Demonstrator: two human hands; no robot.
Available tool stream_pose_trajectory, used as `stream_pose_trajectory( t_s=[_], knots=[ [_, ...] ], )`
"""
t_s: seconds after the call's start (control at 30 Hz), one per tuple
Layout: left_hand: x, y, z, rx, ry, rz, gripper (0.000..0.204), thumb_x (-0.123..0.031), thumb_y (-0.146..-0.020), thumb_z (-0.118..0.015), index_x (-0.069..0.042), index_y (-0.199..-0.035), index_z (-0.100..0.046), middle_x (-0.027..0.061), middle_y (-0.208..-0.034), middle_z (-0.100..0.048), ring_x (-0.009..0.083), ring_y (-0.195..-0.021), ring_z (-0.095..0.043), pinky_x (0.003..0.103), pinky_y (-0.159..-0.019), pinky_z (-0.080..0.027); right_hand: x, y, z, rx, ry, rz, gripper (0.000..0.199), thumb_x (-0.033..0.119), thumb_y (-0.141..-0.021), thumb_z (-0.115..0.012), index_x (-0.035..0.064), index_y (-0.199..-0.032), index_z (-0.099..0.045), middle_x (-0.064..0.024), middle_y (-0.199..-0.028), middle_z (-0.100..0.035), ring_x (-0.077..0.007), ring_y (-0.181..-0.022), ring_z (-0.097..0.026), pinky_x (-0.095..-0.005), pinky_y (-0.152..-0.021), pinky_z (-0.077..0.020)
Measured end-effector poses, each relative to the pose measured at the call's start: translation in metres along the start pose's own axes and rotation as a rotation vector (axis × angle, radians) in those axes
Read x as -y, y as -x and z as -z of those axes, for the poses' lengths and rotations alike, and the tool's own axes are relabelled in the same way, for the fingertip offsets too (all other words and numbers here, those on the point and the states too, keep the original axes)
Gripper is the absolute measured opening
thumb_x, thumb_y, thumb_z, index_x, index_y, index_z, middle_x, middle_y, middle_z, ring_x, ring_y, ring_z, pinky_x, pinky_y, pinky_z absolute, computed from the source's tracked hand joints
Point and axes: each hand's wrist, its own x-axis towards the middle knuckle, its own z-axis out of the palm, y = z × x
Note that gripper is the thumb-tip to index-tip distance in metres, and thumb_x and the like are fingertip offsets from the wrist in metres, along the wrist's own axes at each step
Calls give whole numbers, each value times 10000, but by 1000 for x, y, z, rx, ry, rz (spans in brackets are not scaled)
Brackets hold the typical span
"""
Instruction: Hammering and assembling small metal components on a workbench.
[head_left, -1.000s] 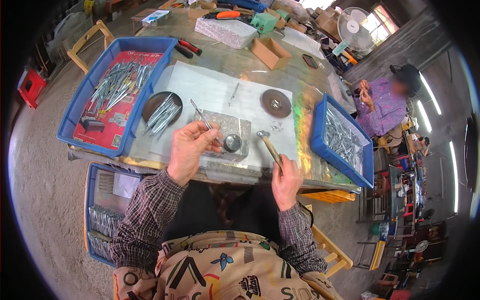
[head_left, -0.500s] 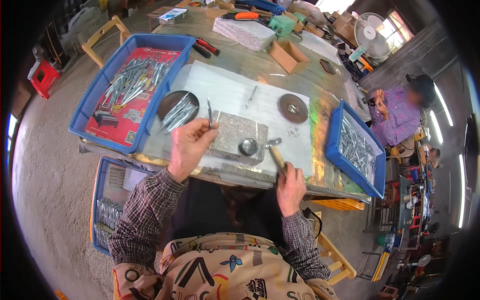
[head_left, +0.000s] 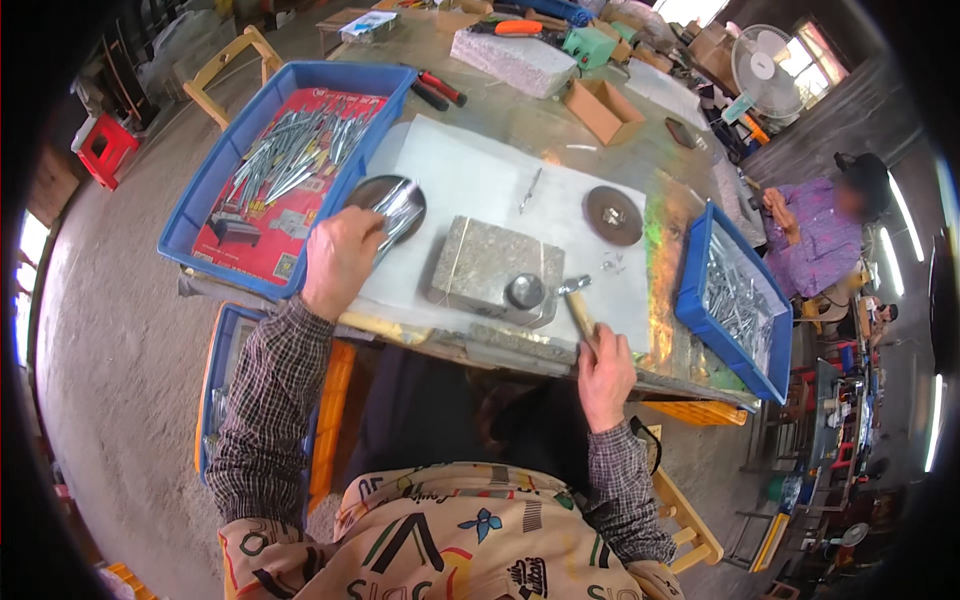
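My left hand [head_left: 341, 256] is at the round dark dish [head_left: 364, 193] on the left, fingers closed around the lower end of a metal rod [head_left: 399, 208] among several silvery ones there. Just how many rods it grips is hidden by the fingers. My right hand [head_left: 606, 377] is wrapped round the wooden handle of a hammer [head_left: 581, 313], its metal head beside the block's right end. Between the hands sits a grey stone block [head_left: 492, 262] tied with string, bearing a short round metal piece [head_left: 525, 291]. Beyond it, a thin metal rod [head_left: 530, 190] lies on white sheeting [head_left: 480, 170].
A blue tray [head_left: 180, 225] of long rods stands left, another blue tray [head_left: 690, 300] of rods right. A second dark dish [head_left: 613, 232] holds small pieces, with more scattered nearby. Red-handled pliers [head_left: 440, 88], a cardboard box [head_left: 604, 112] and a fan [head_left: 766, 68] are farther back. Another person [head_left: 815, 225] sits at right.
My left hand has moved left from beside the stone block to the rod dish, carrying the rod it held upright. My right hand keeps the hammer in place. The whole view has shifted slightly.
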Motion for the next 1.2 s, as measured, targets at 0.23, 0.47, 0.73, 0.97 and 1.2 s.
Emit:
stream_pose_trajectory(
  t_s=[0.23, 0.47, 0.73, 0.97, 1.2],
  knots=[
    [-5, -15, 29, 75, 342, 320, 180, -31, -754, -644, 63, -908, -650, 112, -646, -624, 110, -572, -570, 267, -545, -437, -1, -2, 1, 18, -17, -15, 330, 64, -776, -641, 50, -1089, -539, -158, -861, -531, -363, -781, -554, -426, -641, -443],
    [7, -17, 26, 95, 89, 59, 163, -48, -755, -641, 36, -894, -648, 111, -708, -628, 157, -609, -588, 274, -581, -458, 0, -3, 2, 1, -4, 15, 352, 41, -748, -656, 41, -1079, -537, -147, -820, -508, -345, -745, -538, -430, -617, -431],
    [-17, -9, 17, 196, 343, 208, 129, -36, -750, -664, 36, -852, -635, 77, -645, -612, 84, -559, -551, 238, -537, -437, -3, -25, 13, 58, -27, 58, 260, 90, -763, -640, 31, -1008, -579, -149, -822, -516, -342, -740, -532, -421, -649, -435],
    [-43, -1, 9, 239, 662, 266, 208, 19, -748, -659, 29, -945, -591, -6, -615, -566, 20, -572, -482, 186, -517, -385, 18, -117, -8, 118, -301, 116, 165, 123, -777, -616, 18, -905, -623, -143, -790, -577, -306, -720, -575, -391, -648, -444],
    [-55, 7, 24, 308, 953, 464, 157, -9, -823, -602, 14, -973, -560, 34, -699, -603, 49, -603, -528, 168, -530, -402, 32, -190, -79, 181, -306, 144, 212, 228, -747, -646, 22, -798, -637, -179, -782, -647, -352, -761, -620, -431, -683, -477]
  ],
)
